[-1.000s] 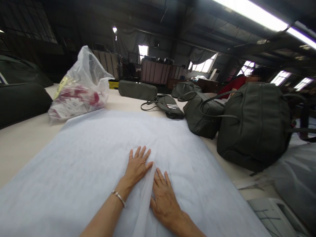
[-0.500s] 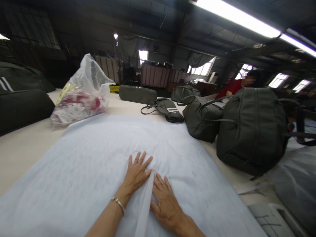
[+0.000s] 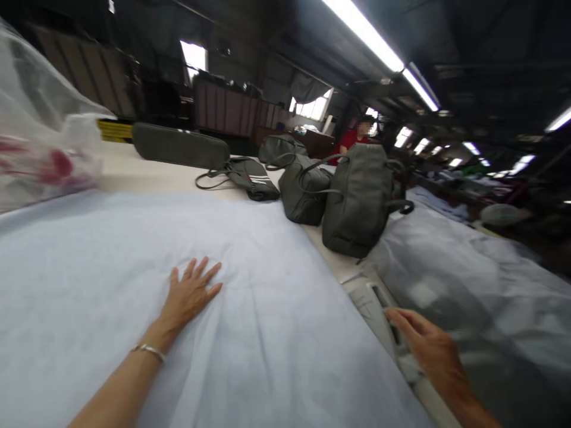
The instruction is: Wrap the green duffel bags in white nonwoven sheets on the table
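Note:
A large, pale bluish-white plastic sheet [image 3: 267, 309] lies over the table, with a long fold running toward me. My left hand [image 3: 190, 297] rests flat on it near that fold, fingers spread. Out past the sheet's right edge, my right hand [image 3: 423, 339] has its thumb and fingers drawn together. Its fingertips are at a grey plastic box-like thing [image 3: 372, 303] with a dark slot and pen marks. Whatever may be between those fingertips is too small to make out.
Dark green bags stand along the far right: a large handled bag [image 3: 357, 202], a smaller one [image 3: 306, 187] and a striped pouch [image 3: 252, 178]. A long dark case [image 3: 181, 145] lies behind. Clear plastic [image 3: 468, 279] heaps at right; a filled plastic bag [image 3: 49, 142] stands left. A person in red [image 3: 348, 142] is beyond.
My right hand has left the sheet beside the fold and moved right to the grey box, its fingers closing together. My left hand stays flat on the sheet. The view has turned right.

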`<state>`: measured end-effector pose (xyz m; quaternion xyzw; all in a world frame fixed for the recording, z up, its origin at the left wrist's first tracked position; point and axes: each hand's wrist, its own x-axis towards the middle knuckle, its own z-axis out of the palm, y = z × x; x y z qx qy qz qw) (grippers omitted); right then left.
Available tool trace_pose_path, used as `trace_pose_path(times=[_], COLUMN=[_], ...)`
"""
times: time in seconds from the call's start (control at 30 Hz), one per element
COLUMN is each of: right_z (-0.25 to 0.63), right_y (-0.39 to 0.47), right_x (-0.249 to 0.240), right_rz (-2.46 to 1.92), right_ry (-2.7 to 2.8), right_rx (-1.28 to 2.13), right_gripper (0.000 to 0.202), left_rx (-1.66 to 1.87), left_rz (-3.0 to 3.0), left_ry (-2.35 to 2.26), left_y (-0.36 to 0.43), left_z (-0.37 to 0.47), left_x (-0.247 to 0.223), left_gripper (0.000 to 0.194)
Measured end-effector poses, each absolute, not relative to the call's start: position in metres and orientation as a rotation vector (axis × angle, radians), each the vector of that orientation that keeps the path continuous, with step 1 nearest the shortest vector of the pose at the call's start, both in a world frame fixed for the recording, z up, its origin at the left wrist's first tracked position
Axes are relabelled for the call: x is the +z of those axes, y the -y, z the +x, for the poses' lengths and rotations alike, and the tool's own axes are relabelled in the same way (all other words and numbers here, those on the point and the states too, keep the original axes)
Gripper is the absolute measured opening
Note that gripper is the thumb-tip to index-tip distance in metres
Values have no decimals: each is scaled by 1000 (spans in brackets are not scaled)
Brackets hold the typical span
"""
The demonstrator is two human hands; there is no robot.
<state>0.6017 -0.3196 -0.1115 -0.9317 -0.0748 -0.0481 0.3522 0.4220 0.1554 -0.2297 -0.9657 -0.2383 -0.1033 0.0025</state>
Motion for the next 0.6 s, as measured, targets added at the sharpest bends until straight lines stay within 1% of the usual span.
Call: trace_pose_path(times=[0.07, 0.13, 0.2, 0.27, 0.33, 0.6], right_z=[605, 603, 597, 591, 586, 593], right_y=[367, 395, 407, 410, 409, 409], right_x=[-104, -107, -117, -126, -131, -134], right_rz=[-2422, -2364, -2222, -2059, -1975, -1913], right_ry=[-17, -119, -150, -149, -167, -158], right_rx=[-55, 115, 323, 443, 437, 420], right_gripper=[39, 44, 52, 57, 59, 65], left_rx=[-303, -288, -274, -243, -219, -263], left_rz=[-3025, -3016, -3005, -2993, -2985, -3001], left_ry=[731, 712, 700, 707, 711, 719], left_y=[-157, -159, -159, -158, -159, -162], left_z=[425, 427, 427, 427, 427, 428], left_x=[-230, -230, -230, -229, -230, -234], left_gripper=[50, 49, 48, 48, 49, 48])
